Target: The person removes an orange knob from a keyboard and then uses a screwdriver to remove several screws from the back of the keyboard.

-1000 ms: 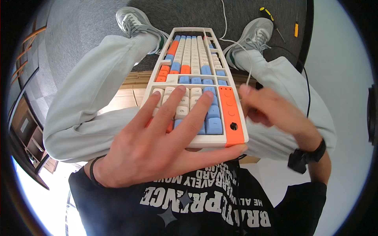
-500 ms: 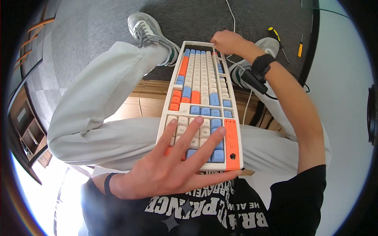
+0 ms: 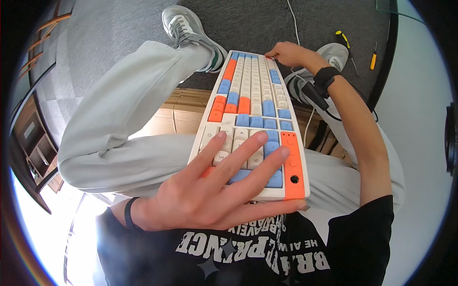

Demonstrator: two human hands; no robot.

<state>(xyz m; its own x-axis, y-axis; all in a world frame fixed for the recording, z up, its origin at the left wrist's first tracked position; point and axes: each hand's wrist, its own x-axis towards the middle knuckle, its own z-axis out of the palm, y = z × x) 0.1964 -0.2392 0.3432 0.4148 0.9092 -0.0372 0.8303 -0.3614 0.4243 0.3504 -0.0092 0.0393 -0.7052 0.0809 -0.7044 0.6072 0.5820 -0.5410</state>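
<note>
A long keyboard (image 3: 244, 106) lies lengthwise over my lap, its far end towards the floor. It has a white case with cream, blue and orange keys, and an orange strip (image 3: 293, 164) with a round dark hole at the near right corner. My left hand (image 3: 210, 190) holds the near end. Three of its fingers spread over the number keys and the thumb runs along the near edge; the little finger is hidden. At the far right corner my right hand (image 3: 288, 55) is closed on the case edge, its fingertips partly hidden.
A yellow-and-black screwdriver (image 3: 342, 39) and an orange-handled screwdriver (image 3: 373, 61) lie on the grey carpet beyond my right shoe (image 3: 334, 56). A white cable (image 3: 294, 21) runs along the floor. Under my legs is a cardboard box (image 3: 179, 119). A pale wall (image 3: 420, 119) stands at right.
The dark gap at the keyboard's far end has closed, and the case frame now sits around the keys there. Keyboard and both hands have shifted slightly right in view.
</note>
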